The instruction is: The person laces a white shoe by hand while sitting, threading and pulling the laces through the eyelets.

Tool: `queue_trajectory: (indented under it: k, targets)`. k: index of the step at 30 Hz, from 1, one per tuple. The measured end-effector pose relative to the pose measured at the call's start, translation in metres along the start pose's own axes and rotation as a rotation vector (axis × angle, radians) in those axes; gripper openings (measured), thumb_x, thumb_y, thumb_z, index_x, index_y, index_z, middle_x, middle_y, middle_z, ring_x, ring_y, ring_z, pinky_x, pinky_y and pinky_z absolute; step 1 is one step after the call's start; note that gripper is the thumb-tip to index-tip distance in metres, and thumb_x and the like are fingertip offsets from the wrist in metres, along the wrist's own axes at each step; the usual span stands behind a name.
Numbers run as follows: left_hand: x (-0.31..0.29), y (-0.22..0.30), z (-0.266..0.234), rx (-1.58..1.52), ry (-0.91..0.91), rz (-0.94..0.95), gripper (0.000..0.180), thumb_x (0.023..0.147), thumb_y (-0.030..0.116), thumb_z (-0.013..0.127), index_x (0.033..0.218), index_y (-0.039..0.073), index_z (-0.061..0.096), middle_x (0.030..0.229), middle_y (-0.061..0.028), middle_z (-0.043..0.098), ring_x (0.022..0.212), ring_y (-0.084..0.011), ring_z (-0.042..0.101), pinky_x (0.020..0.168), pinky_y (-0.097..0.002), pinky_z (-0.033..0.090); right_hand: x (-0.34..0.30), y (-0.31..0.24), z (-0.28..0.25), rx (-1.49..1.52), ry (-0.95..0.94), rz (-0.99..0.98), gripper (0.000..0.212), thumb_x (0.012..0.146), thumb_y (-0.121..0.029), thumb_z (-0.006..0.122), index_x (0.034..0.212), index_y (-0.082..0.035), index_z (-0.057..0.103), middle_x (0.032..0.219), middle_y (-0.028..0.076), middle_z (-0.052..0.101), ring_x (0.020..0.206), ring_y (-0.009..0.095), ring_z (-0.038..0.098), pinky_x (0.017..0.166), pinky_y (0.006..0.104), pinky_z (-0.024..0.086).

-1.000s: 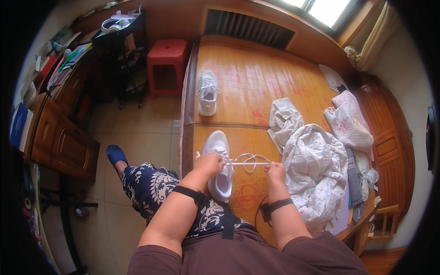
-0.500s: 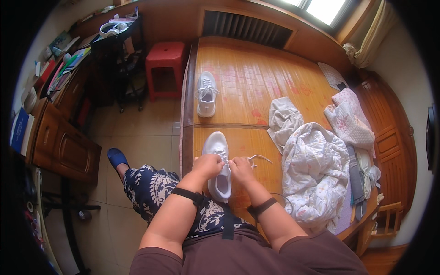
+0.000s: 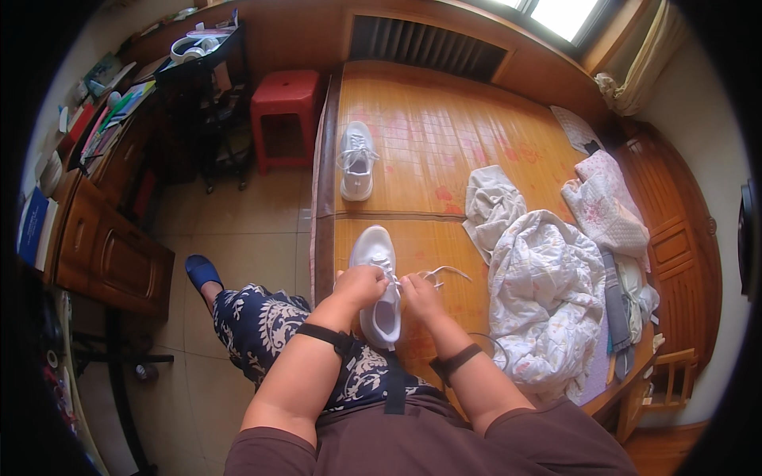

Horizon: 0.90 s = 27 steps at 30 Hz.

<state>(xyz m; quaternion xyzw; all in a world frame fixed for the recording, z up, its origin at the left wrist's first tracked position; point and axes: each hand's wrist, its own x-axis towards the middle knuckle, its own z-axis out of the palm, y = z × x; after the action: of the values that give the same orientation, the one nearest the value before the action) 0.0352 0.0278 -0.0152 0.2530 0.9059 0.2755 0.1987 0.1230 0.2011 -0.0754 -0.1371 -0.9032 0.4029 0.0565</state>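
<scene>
A white lace-up sneaker (image 3: pixel 386 319) lies on the bed mat in front of me, toe pointing away. My left hand (image 3: pixel 361 286) is closed at the left side of its lacing, fingertips curled over the eyelets; what they pinch is hidden. At the right edge of the opening, my right hand (image 3: pixel 421 295) is closed in a pinch on the white shoelace (image 3: pixel 452 270), whose loose end trails to the right over the mat. A second white sneaker (image 3: pixel 358 163), its lace tied in a bow, stands farther off.
Crumpled floral bedding (image 3: pixel 546 301) and a pale cloth (image 3: pixel 492 202) lie to the right on the bed mat (image 3: pixel 429 103). Left of the bed are a red stool (image 3: pixel 286 119), a wooden desk (image 3: pixel 111 246) and my foot in a blue slipper (image 3: pixel 202 271).
My right hand has shifted very slightly, and the lace beside it now bends up in a higher curve. My left hand and both sneakers stay nearly where they were.
</scene>
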Motion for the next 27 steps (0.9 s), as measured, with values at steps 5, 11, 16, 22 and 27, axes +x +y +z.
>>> queue_trajectory:
  k: [5, 11, 16, 22, 27]
  targets:
    - [-0.001, 0.000, -0.001, -0.005, -0.011, -0.012, 0.027, 0.086, 0.040, 0.061, 0.089, 0.016, 0.072, 0.085, -0.0068, 0.071, 0.087, -0.0286, 0.067, 0.078, -0.0458, 0.046, 0.001, 0.002, 0.007, -0.223, 0.126, 0.251, 0.046, 0.099, -0.044, 0.035, 0.092, -0.007, 0.062, 0.096, 0.019, 0.068, 0.093, 0.043, 0.062, 0.080, 0.0491, 0.045]
    - [-0.001, -0.001, -0.001, 0.001, -0.021, -0.017, 0.027, 0.086, 0.040, 0.060, 0.091, 0.016, 0.072, 0.087, -0.0068, 0.071, 0.088, -0.0289, 0.066, 0.079, -0.0467, 0.046, 0.001, -0.016, -0.012, 0.000, -0.086, 0.240, 0.046, 0.098, -0.038, 0.045, 0.077, 0.000, 0.061, 0.074, 0.015, 0.063, 0.070, 0.027, 0.061, 0.067, 0.0396, 0.046]
    - [-0.001, 0.003, -0.002, 0.010, -0.026, -0.015, 0.027, 0.086, 0.040, 0.060, 0.092, 0.016, 0.072, 0.088, -0.0067, 0.071, 0.089, -0.0288, 0.066, 0.080, -0.0470, 0.045, 0.008, -0.008, 0.000, 0.326, -0.099, 0.211, 0.037, 0.096, -0.030, 0.053, 0.074, -0.001, 0.061, 0.067, 0.006, 0.059, 0.065, 0.015, 0.056, 0.062, 0.0306, 0.044]
    - [-0.002, 0.001, -0.002, 0.011, -0.037, -0.027, 0.026, 0.086, 0.041, 0.060, 0.091, 0.018, 0.072, 0.087, -0.0058, 0.071, 0.090, -0.0282, 0.066, 0.080, -0.0463, 0.043, 0.010, 0.020, -0.005, 0.228, 0.076, 0.106, 0.022, 0.091, -0.021, 0.060, 0.082, -0.001, 0.060, 0.071, 0.015, 0.061, 0.067, 0.026, 0.059, 0.063, 0.0368, 0.046]
    - [-0.004, 0.001, -0.005, 0.021, -0.042, -0.040, 0.026, 0.087, 0.041, 0.059, 0.090, 0.018, 0.072, 0.087, -0.0055, 0.071, 0.091, -0.0278, 0.066, 0.080, -0.0469, 0.042, 0.005, 0.047, -0.061, -0.096, 0.419, 0.203, 0.019, 0.090, -0.019, 0.060, 0.084, -0.002, 0.061, 0.082, 0.018, 0.064, 0.076, 0.032, 0.061, 0.068, 0.0420, 0.046]
